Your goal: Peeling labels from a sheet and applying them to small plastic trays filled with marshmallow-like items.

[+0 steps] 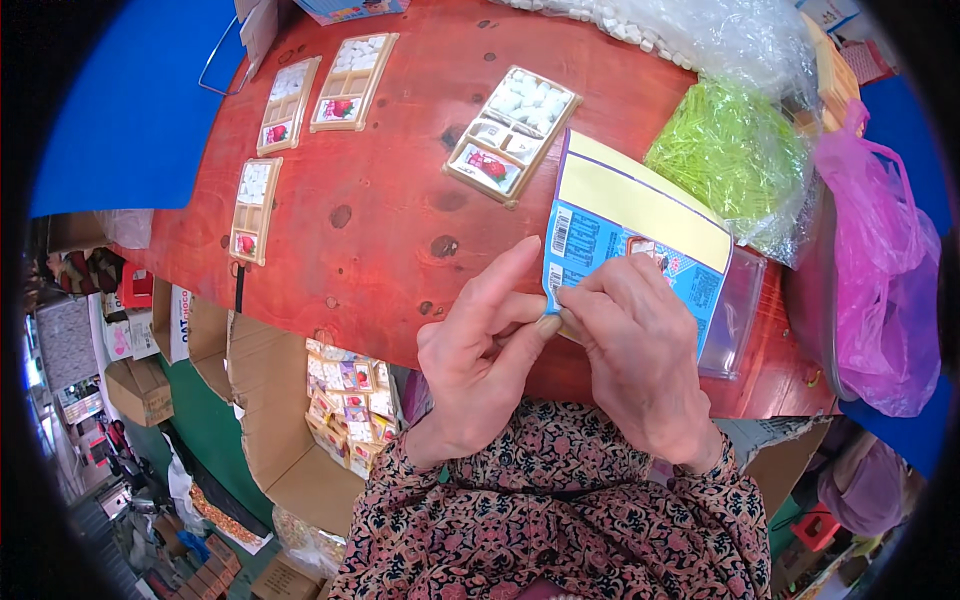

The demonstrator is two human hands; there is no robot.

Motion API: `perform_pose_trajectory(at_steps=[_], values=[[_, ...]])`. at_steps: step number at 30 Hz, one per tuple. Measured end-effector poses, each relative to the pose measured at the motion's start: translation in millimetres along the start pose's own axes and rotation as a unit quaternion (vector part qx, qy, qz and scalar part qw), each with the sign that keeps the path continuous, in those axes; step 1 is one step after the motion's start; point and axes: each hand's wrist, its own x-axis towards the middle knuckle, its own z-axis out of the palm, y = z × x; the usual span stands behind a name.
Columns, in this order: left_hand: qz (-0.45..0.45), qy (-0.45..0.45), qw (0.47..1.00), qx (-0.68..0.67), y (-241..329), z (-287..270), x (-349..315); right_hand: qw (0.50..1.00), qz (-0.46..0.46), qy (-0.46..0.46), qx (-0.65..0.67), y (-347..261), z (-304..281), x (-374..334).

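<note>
A flat blue and yellow printed card sleeve (640,190) lies slanted in front of me at the table's near edge. My left hand (475,365) pinches its lower left edge between thumb and fingers, with the index finger stretched out. My right hand (640,350) grips the same edge close beside the left fingertips and covers part of the print. Just beyond the sleeve's upper left corner rests a tan compartment tray (515,130) with white marshmallow-like pieces, small packets and a strawberry-printed packet. A clear plastic tray (738,315) shows partly under the sleeve's right side.
Similar filled trays (345,85) sit on the red wooden table (390,220) at the left. At the right are a bag of thin green sticks (735,155), a pink plastic bag (875,270) and loose white pieces (625,25). Below left, a cardboard box (285,420) holds more filled trays.
</note>
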Motion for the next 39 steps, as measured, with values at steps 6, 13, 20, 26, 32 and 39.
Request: perform_pose_trajectory(at_steps=[6,13,20,26,32,39], values=[[-0.024,-0.003,0.999,-0.022,-0.6,-0.6,-0.6,1.0,-0.001,0.007,0.018,1.3,1.1,2.2],[-0.016,-0.006,0.999,-0.037,-4.6,-1.6,-1.4,1.0,0.008,-0.002,-0.001,-1.8,2.4,3.9],[-0.091,-0.026,0.992,-0.087,1.3,-3.7,-1.4,0.999,0.029,0.022,-0.036,-3.9,11.4,2.7],[-0.147,0.017,0.965,-0.215,-7.9,-2.7,3.2,0.995,0.041,0.086,-0.013,10.0,16.1,-0.7],[-0.17,0.064,0.956,-0.231,-21.1,-11.1,3.7,0.846,0.207,0.35,0.345,38.7,-15.8,-21.9],[-0.206,0.069,0.95,-0.226,-43.4,8.1,-10.5,0.796,0.108,0.571,0.17,52.9,-110.1,-88.8]])
